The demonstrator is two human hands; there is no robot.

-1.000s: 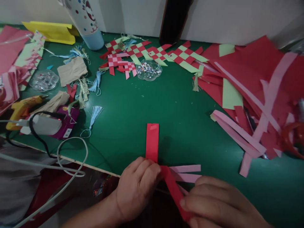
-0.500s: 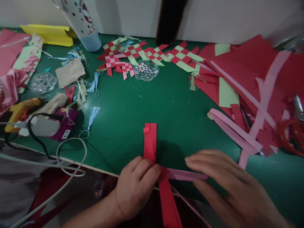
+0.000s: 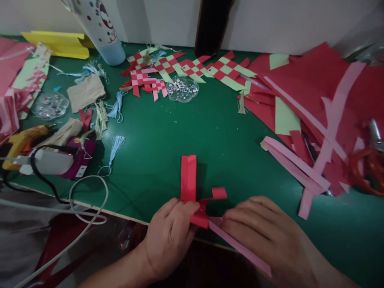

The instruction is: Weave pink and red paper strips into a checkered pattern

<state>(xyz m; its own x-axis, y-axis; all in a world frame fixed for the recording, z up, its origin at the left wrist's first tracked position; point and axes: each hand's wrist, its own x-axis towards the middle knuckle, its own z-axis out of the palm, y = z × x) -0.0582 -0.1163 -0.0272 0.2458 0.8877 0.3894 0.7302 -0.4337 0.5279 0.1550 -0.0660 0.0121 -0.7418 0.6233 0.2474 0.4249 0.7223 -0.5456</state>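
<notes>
My left hand (image 3: 174, 236) is closed on red paper strips (image 3: 189, 176) at the near table edge, thumb and fingers pressed at the crossing. One red strip runs flat away from me; another curls up to the right, its end (image 3: 219, 193) raised above the table. Pink paper strips (image 3: 240, 244) extend rightward from the crossing, one slanting down past the edge. My right hand (image 3: 264, 232) is closed at the upper pink strip, close to the crossing; its thumb is hidden. How the strips interlace under my left fingers is hidden.
Woven paper fish (image 3: 228, 70) and a dish of googly eyes (image 3: 183, 89) lie at the back. Red paper sheets (image 3: 318, 88), pink strips and orange-handled scissors (image 3: 367, 170) fill the right. On the left are a yellow glue gun (image 3: 27, 140), tassels (image 3: 116, 148), a cable (image 3: 102, 200) and a bottle (image 3: 111, 52).
The red strip that hung down toward me is now folded over, its end curling up to the right. My right hand has moved left and closed at the pink strip.
</notes>
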